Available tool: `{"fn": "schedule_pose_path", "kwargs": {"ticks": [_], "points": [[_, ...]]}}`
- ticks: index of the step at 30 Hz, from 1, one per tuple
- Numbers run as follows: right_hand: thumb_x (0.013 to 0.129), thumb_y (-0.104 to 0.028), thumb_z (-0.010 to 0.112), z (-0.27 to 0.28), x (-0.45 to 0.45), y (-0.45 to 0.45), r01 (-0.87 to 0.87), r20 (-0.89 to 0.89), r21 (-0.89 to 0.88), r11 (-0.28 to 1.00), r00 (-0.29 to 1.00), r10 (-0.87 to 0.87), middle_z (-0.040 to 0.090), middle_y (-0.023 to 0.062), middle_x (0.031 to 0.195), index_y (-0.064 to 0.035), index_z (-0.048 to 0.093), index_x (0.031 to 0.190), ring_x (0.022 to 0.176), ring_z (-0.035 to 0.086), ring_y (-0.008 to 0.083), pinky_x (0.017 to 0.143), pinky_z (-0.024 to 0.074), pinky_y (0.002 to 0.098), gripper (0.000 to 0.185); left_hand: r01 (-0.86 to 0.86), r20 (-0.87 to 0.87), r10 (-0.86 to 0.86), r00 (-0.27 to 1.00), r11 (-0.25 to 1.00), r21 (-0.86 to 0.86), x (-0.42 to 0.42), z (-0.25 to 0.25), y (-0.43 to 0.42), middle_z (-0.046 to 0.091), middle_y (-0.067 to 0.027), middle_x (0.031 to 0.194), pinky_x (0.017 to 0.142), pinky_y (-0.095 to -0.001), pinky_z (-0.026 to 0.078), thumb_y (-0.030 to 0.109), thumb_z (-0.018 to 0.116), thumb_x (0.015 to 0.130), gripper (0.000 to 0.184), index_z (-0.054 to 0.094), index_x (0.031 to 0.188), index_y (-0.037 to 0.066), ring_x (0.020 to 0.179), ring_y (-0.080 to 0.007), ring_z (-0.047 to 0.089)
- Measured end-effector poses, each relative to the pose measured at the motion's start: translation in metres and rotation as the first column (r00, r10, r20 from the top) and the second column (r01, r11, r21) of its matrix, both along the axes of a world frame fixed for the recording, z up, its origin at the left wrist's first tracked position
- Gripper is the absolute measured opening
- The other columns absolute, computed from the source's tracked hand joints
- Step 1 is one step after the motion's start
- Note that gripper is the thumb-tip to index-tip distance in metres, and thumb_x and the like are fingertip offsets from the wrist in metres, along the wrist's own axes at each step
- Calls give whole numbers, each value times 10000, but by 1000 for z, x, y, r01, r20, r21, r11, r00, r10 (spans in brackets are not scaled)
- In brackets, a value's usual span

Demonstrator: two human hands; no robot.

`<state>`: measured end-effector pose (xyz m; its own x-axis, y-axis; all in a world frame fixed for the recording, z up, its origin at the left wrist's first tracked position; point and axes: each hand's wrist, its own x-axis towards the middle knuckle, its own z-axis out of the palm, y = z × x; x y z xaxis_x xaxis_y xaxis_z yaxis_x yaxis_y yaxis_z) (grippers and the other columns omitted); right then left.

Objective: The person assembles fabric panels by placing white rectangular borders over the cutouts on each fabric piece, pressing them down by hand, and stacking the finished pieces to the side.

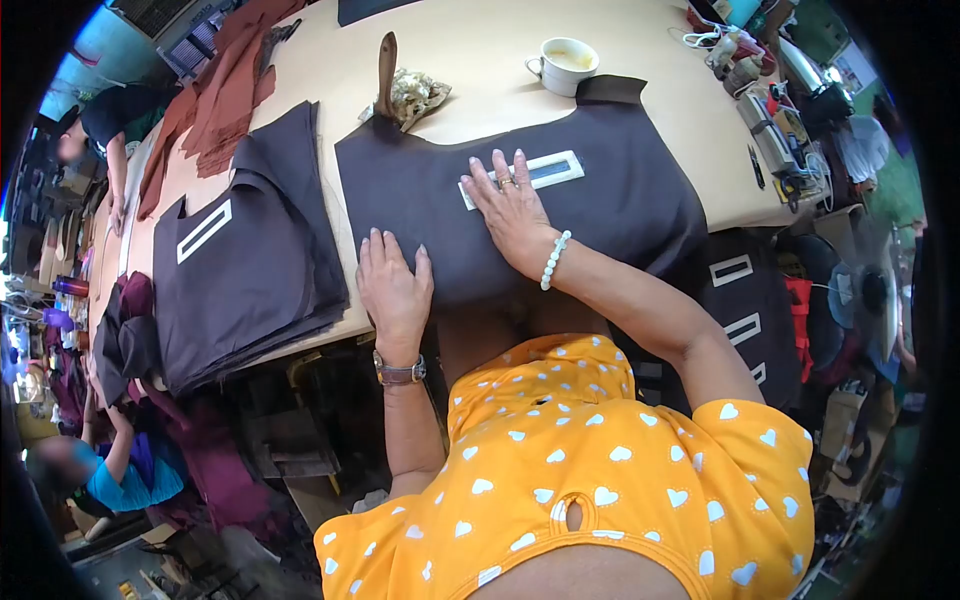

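Across the table edge in front of me lies a dark brown cut fabric panel (430,190). A white rectangular frame-shaped strip (555,170) rests on it, with a dark slot along its middle. My right hand (515,215), with a ring and a beaded bracelet, lies flat over the left end of that strip, fingers stretched out. Flat on the panel's lower left part is my left hand (393,295), fingers extended, a watch on its wrist. Neither hand grips anything.
To the left is a stack of similar dark panels (250,290), the top one bearing a white rectangle (204,232). Behind the panel stand a cup (569,66) and a brush-like handle (387,70) beside a crumpled bag (415,97). Rust-coloured cloth (225,100) lies far left. Two people work at left.
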<state>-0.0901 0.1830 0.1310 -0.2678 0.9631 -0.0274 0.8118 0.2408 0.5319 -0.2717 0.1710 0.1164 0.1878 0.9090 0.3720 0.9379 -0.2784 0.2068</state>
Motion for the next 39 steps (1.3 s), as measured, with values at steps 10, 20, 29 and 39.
{"fn": "schedule_pose_path", "kwargs": {"ticks": [10,20,29,39], "points": [[809,-52,453,18,49,7,-294,-675,-341,893,738,-15,227,142,1465,-268,437,1332,1333,204,403,1037,141,621,565,-218,143,201,969,969,116,8,-5,59,563,-171,991,830,-425,414,267,686,746,379,561,955,-23,962,-333,524],[795,-312,631,4,205,2,807,-799,120,578,424,-426,475,213,1249,-6,272,1354,1167,439,363,947,327,528,731,-173,589,251,768,967,-187,20,16,64,626,-257,830,750,-413,456,299,626,826,372,542,995,-21,808,-386,614],[711,-221,723,8,225,33,763,-945,-178,622,44,-324,544,298,1137,18,315,1326,1079,540,391,927,433,401,776,317,955,143,260,921,-224,15,40,58,552,-165,1120,836,-247,458,-82,530,777,650,282,1376,-27,1021,-194,543],[745,-34,639,3,290,-109,650,-969,182,738,246,22,431,242,1316,83,318,1325,1210,449,305,1000,360,332,672,780,979,150,138,592,-201,41,76,4,504,-122,1268,974,-270,379,-49,439,692,600,449,1292,-45,1129,-168,511]]}}
